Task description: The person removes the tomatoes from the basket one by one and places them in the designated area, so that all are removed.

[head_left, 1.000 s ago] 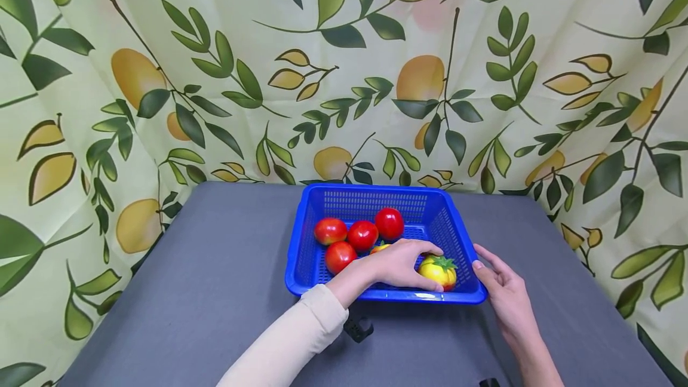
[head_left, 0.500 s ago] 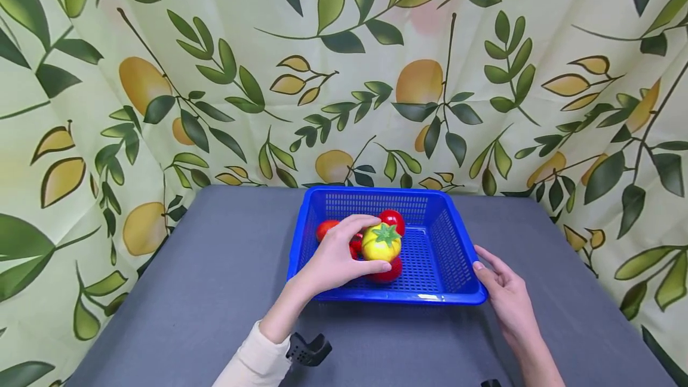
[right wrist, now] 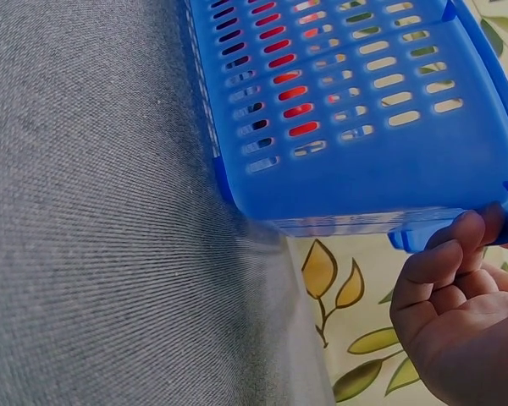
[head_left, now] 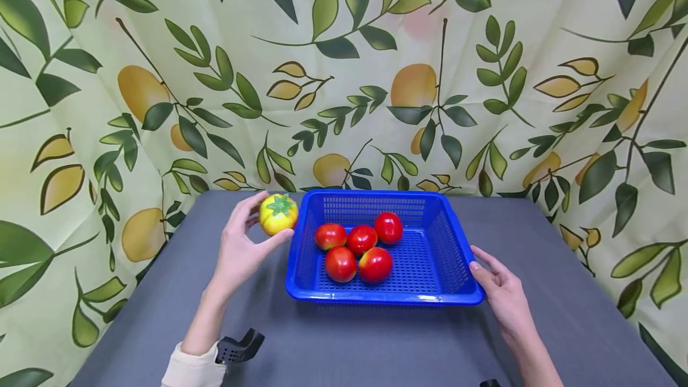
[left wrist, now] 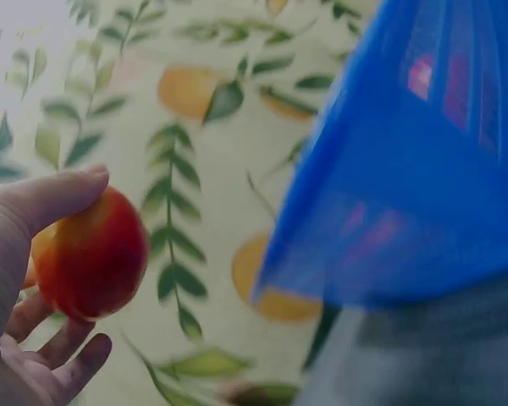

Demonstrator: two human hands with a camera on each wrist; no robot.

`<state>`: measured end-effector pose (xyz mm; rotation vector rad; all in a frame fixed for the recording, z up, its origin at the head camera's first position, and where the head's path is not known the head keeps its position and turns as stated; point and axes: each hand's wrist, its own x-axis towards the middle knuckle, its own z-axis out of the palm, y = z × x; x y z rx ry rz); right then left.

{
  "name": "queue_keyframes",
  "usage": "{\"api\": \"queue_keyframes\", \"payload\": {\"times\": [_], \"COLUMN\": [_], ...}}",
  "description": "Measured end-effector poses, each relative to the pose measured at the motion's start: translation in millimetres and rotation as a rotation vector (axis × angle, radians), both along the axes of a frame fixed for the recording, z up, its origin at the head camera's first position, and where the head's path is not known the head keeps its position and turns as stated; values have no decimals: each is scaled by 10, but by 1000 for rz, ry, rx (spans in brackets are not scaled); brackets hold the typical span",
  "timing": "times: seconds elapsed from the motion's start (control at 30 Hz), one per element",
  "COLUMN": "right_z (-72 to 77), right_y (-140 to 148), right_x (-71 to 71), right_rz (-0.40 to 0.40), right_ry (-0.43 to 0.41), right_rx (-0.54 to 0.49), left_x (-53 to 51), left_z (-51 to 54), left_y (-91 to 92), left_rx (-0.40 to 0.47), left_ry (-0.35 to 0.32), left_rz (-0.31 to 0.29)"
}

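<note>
My left hand [head_left: 240,251] holds a yellow tomato [head_left: 278,214] with a green leafy top between thumb and fingers, just left of the blue basket [head_left: 387,298]. In the left wrist view the underside of that tomato [left wrist: 97,258] is red, and it hangs clear of the basket wall [left wrist: 389,194]. At the basket's right rim my right hand [head_left: 506,294] grips the edge, thumb on top. The right wrist view shows its curled fingers [right wrist: 444,271] below the rim. Several glossy red tomatoes [head_left: 362,240] lie in the basket's left and middle.
The basket stands on a grey table [head_left: 177,273], towards the back. Behind and around the table hangs a curtain [head_left: 355,76] printed with leaves and fruit. A black strap [head_left: 240,346] is on my left wrist.
My left hand has lifted the yellow tomato from the basket's right side and carried it left, out past the left rim. My right hand has stayed at the rim.
</note>
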<state>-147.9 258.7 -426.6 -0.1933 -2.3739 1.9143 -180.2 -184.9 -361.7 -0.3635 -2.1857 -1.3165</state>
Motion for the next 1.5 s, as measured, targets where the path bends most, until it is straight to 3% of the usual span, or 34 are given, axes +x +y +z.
{"api": "queue_keyframes", "payload": {"times": [0.1, 0.2, 0.33, 0.43, 0.63, 0.9, 1.2, 1.3, 1.5], "right_z": [0, 3, 8, 13, 2, -10, 13, 11, -8], "right_y": [-16, -23, -19, -11, 15, 32, 36, 35, 20], "right_x": [-10, -11, -8, -1, 11, -8, 14, 13, 0], "right_rz": [-1, -9, -16, -15, -18, -8, 4, 14, 12], "right_ry": [7, 13, -1, -15, -16, -23, -3, -3, -9], "right_rx": [6, 7, -3, -7, -22, -36, -62, -57, -43], "left_x": [-145, -324, -563, -698, -845, -823, -817, -795, -693], "left_z": [-186, -402, -708, -889, -1111, -1180, -1189, -1149, -963], "left_y": [-288, -505, -712, -831, -944, -988, -972, -965, -919], "left_rx": [50, 74, 76, 81, 135, 225, 199, 223, 241], "left_ry": [-78, -193, -360, -449, -502, -497, -488, -503, -528], "left_rz": [87, 101, 40, 0, -95, -121, -91, -90, -121]}}
